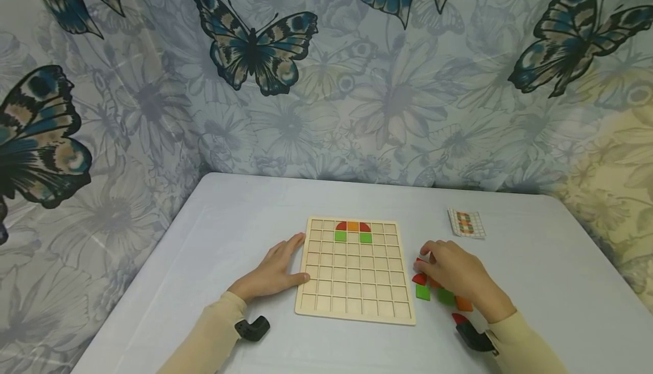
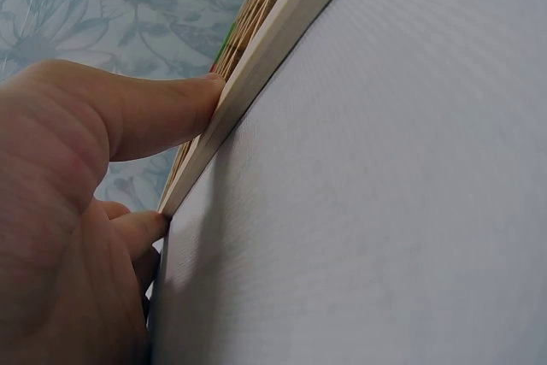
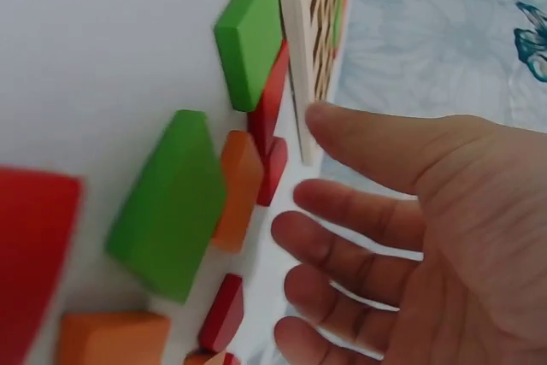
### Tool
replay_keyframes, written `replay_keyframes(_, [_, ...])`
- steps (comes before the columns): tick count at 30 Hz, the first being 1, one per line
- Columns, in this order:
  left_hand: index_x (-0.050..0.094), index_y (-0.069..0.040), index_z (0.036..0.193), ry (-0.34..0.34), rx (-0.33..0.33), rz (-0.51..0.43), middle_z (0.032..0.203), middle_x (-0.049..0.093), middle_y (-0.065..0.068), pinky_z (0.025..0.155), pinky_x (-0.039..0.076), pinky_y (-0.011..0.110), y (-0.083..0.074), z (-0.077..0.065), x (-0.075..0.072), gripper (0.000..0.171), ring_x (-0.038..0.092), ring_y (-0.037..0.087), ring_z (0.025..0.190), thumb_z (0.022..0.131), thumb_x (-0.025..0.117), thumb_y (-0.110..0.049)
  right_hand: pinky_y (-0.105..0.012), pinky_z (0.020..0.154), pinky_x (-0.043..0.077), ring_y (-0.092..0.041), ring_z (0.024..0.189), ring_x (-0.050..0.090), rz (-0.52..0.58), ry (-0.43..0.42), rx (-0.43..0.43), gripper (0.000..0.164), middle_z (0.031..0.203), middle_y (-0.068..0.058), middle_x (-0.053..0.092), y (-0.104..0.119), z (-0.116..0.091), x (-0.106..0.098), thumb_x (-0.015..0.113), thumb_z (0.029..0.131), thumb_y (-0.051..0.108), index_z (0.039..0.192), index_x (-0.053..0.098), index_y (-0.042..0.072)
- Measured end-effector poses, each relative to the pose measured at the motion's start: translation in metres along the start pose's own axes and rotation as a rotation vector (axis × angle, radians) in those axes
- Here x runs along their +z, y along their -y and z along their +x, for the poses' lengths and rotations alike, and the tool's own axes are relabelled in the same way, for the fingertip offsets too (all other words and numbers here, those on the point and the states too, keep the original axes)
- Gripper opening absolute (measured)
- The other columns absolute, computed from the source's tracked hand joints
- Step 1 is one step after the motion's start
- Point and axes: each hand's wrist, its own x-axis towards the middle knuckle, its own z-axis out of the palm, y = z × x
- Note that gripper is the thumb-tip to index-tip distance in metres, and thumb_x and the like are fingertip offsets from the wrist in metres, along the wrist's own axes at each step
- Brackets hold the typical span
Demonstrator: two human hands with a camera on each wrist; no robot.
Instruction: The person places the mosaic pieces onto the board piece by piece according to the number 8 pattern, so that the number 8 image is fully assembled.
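A wooden grid board [image 1: 357,320] lies flat on the table. Near its far edge sit two red quarter-round blocks [image 1: 341,226], an orange square block [image 1: 353,226] and two green square blocks [image 1: 365,238]. My left hand [image 1: 270,269] rests against the board's left edge, thumb and fingertips touching the rim. To the right of the board, my right hand [image 1: 454,266] hovers above loose blocks, partly hiding them. In the right wrist view its fingers are loosely bent with nothing between them. Nearby lie a green block [image 3: 171,207], an orange block [image 3: 238,190] and several others.
A stack of pattern cards [image 1: 466,224] lies at the back right of the white table [image 1: 245,204]. Butterfly-patterned cloth [image 1: 326,107] hangs behind it and along the left. Black wrist cameras [image 1: 252,328] are strapped below both hands.
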Motion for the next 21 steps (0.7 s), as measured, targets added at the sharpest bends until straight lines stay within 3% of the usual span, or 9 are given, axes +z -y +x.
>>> replay_keyframes(8, [0.014, -0.018, 0.164, 0.014, -0.002, -0.011, 0.171, 0.021, 0.002, 0.124, 0.014, 0.065, 0.000, -0.001, -0.002, 0.096, 0.011, 0.039, 0.157, 0.092, 0.072, -0.043, -0.029, 0.063, 0.047, -0.015, 0.074, 0.053, 0.060, 0.097, 0.029, 0.028, 0.084, -0.001, 0.064, 0.000, 0.009, -0.001, 0.074, 0.092, 0.027, 0.108, 0.068, 0.004])
replay_keyframes(16, [0.014, -0.021, 0.164, 0.016, -0.018, -0.009, 0.171, 0.020, 0.003, 0.123, 0.013, 0.066, 0.000, -0.001, -0.002, 0.096, 0.009, 0.041, 0.157, 0.091, 0.072, -0.042, -0.030, 0.058, 0.044, -0.015, 0.062, 0.053, 0.120, 0.103, 0.068, 0.024, 0.078, -0.002, 0.062, -0.001, 0.013, -0.003, 0.063, 0.093, 0.022, 0.107, 0.065, 0.002])
replay_keyframes(21, [0.014, -0.020, 0.164, 0.018, -0.016, -0.010, 0.171, 0.020, 0.003, 0.124, 0.013, 0.065, 0.001, 0.000, 0.000, 0.096, 0.010, 0.040, 0.157, 0.091, 0.072, -0.042, -0.035, 0.068, 0.049, -0.017, 0.073, 0.055, 0.089, 0.079, 0.034, 0.017, 0.086, -0.003, 0.064, -0.004, 0.020, -0.004, 0.061, 0.094, 0.015, 0.106, 0.066, 0.004])
